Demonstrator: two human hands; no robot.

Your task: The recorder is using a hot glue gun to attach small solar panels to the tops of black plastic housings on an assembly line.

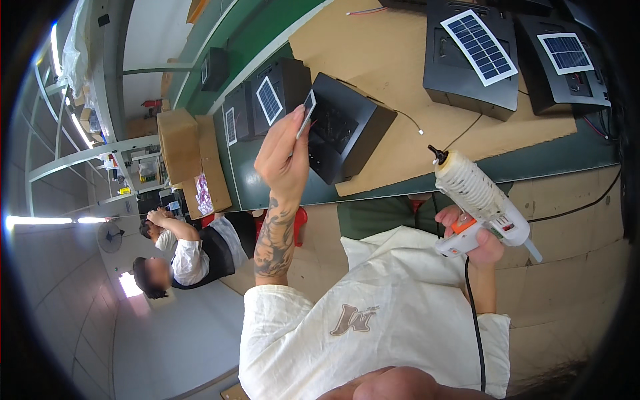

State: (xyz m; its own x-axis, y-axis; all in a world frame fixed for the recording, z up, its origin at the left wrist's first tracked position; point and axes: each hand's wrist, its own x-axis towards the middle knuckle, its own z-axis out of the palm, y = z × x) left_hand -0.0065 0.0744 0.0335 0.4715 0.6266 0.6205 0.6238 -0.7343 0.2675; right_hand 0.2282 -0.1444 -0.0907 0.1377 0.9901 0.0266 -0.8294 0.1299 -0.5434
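Note:
My left hand (285, 152) is raised at the near edge of the bench, its fingers closed on a small solar panel (307, 114) seen nearly edge-on. Just beyond that panel, a black plastic housing (370, 137) lies tilted on the cardboard, its hollow side showing; a thin wire with a white plug (420, 131) trails out to its right. Off to the right, my right hand (475, 239) grips a white hot glue gun (490, 200) by its handle. The gun's dark nozzle points up toward the bench, and a glue stick (533, 249) sticks out of its back.
Black housings (467, 80) with solar panels (479, 48) lying on them stand at the far right. More housings (283, 83) stand on the left. A cardboard sheet (533, 140) covers part of the green bench. The gun's cord (475, 313) hangs by my body. Two people work at the left.

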